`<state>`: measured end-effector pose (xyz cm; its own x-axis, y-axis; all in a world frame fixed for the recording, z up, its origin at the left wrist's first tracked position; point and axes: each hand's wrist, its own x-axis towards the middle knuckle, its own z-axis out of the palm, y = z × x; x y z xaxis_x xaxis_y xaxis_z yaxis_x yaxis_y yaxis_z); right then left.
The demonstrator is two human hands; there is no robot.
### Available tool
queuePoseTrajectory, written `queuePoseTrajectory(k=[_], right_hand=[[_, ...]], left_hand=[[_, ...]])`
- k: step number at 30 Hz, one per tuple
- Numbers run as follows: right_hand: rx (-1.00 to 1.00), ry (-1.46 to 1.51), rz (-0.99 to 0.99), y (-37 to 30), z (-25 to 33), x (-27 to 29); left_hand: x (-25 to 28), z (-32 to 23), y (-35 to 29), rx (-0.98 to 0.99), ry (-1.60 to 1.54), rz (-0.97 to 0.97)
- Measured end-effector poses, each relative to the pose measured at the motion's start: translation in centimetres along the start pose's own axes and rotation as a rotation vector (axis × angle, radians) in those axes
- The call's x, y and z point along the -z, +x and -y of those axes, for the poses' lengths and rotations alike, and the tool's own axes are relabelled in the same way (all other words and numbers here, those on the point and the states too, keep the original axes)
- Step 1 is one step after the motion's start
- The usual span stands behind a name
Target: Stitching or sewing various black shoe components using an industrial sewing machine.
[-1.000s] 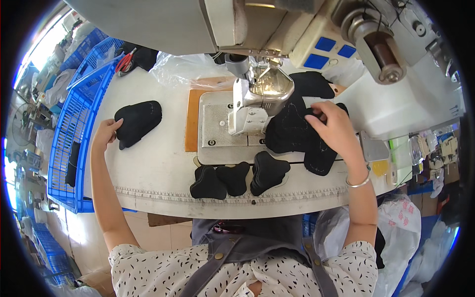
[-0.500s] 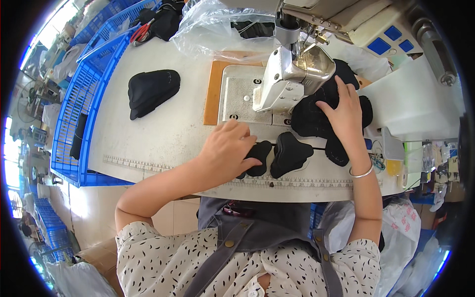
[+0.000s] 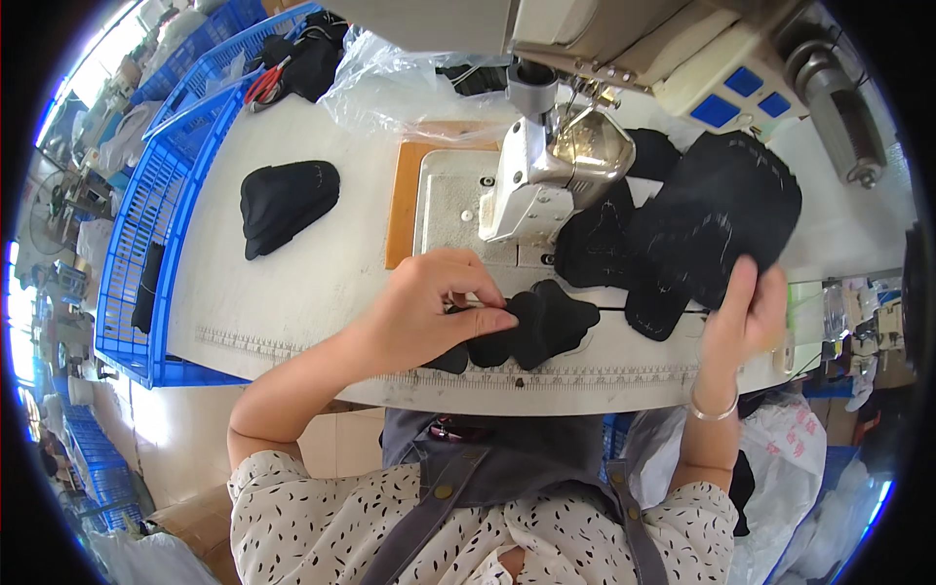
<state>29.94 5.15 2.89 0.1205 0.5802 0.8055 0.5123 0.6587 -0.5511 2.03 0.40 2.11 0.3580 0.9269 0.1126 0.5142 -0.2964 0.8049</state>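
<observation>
My right hand [image 3: 746,317] pinches the lower edge of a large black fabric piece [image 3: 746,190] with pale stitch-like marks, lifted over the right of the table. Beneath and beside it lie more black fabric pieces [image 3: 597,244], partly hidden by the sewing machine head [image 3: 546,180]. My left hand [image 3: 434,307] is closed, thumb against fingers, at the edge of a small black fabric piece [image 3: 487,348] near the table's front. Touching that piece on the right is another small black piece [image 3: 551,322] with a lobed outline.
A stack of black pieces [image 3: 288,205] lies at the left of the white table [image 3: 341,127]. A blue crate [image 3: 132,302] stands along the left edge, with red-handled scissors [image 3: 265,88] beyond. Clear plastic [image 3: 390,88] lies at the back; a printed ruler [image 3: 624,375] runs along the front.
My right hand has drawn toward me, bringing up the large black piece. My left thumb and fingers have closed at the small pieces. The view has shifted slightly.
</observation>
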Motion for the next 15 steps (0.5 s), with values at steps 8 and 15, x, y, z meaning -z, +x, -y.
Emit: queuePoseTrajectory(k=[8,15], right_hand=[[0.106,0.395,0.389,-2.0,5.5,-2.9],[0.072,0.536,0.506,-1.1,5.9,-4.0]], left_hand=[[-0.6,-4.6,0.2,-0.009,-0.553,-0.148],[-1.0,-4.2,-0.6,-0.131,-0.498,-0.428]])
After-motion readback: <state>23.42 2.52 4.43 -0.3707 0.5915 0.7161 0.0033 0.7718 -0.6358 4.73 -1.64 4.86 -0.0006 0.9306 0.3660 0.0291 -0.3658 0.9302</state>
